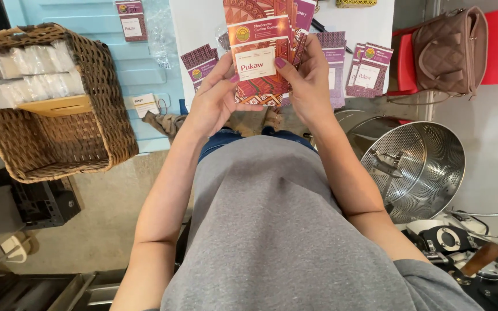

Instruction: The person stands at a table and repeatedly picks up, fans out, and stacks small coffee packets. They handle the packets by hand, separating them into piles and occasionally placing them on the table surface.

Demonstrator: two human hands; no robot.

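Overhead, red patterned pouch pinched between fingers

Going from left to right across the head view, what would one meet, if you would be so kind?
Wicker basket → left hand → patterned pouch held in both hands → right hand → purple pouches on the table → perforated metal drum → brown quilted bag.

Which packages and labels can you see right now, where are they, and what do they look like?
Red-orange patterned pouch with pale label, held by left hand and right hand.
Purple pouches, flat on white table, right.
Purple pouch, table, left.
Small maroon packet, blue surface.
Clear wrapped packs, wicker basket.
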